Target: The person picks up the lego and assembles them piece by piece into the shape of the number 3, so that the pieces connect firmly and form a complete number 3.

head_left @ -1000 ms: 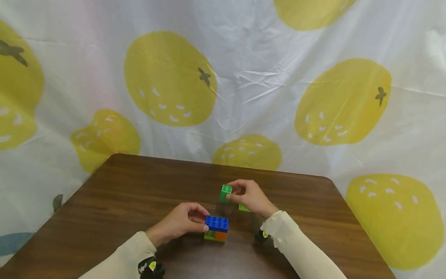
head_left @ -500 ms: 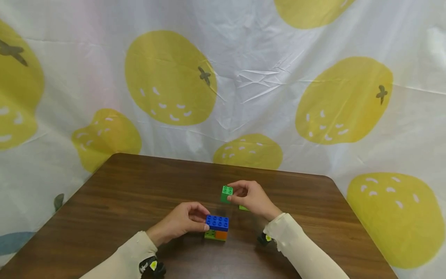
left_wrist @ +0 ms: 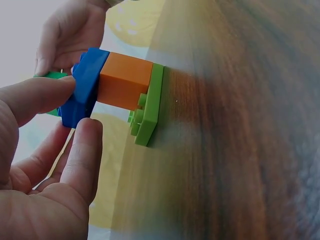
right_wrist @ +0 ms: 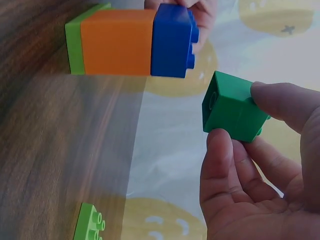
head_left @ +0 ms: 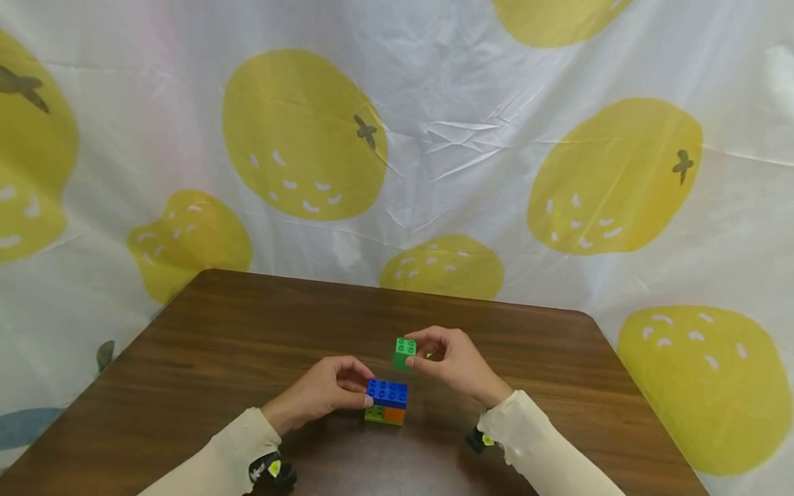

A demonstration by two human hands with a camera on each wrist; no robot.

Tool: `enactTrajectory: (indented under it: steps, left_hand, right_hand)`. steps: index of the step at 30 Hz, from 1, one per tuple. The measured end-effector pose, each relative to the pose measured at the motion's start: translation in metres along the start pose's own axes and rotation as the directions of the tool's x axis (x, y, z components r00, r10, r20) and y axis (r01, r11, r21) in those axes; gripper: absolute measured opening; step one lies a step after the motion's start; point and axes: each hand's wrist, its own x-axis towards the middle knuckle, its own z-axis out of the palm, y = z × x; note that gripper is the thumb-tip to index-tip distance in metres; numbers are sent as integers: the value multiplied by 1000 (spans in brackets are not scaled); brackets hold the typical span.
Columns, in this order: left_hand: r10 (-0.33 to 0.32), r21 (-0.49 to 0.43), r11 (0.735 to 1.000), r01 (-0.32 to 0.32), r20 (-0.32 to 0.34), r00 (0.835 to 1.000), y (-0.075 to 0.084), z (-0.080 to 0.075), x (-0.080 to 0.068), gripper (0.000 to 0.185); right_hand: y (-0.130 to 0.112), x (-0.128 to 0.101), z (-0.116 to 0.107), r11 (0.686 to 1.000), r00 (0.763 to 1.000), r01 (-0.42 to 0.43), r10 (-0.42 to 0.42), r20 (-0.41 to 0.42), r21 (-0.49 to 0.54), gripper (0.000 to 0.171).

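In the head view, a stack of toy building bricks stands on the table: a flat lime-green plate [left_wrist: 147, 120] below, an orange brick [left_wrist: 125, 80] on part of it, and a blue brick [head_left: 388, 393] across the top. My left hand [head_left: 319, 389] pinches the blue brick's left end between thumb and finger. Beyond the stack and higher up, my right hand [head_left: 455, 364] holds a green brick [head_left: 404, 354] by its right side, studs up. The right wrist view shows this green brick [right_wrist: 234, 107] apart from the blue one, its hollow underside partly visible.
Another lime-green plate [right_wrist: 89, 225] lies on the wooden table [head_left: 267, 310], mostly hidden behind my right hand in the head view. A white curtain [head_left: 446, 172] with yellow fruit prints hangs beyond the table's far edge.
My right hand and the green brick have shifted slightly toward me, nearer the stack, covering more of the loose lime plate. The left hand stays on the blue brick.
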Motion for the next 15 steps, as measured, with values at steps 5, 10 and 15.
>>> enactTrajectory:
  steps: [5,10,15]
  left_hand:
    - [-7,-2,1000,7,-1,1000,-2,1,-1,39]
    - [-2,-26,1000,2,1,1000,-1,2,-1,39]
    - [3,-25,1000,-3,-5,1000,1,3,-1,39]
  right_hand:
    - [-3,-6,3,1000,1000,-2,2,10,16,37]
    - [-7,-11,6,1000,1000,20,-20,7,4,36]
    - [-8,-15,8,999,999,48,-48,0,-12,35]
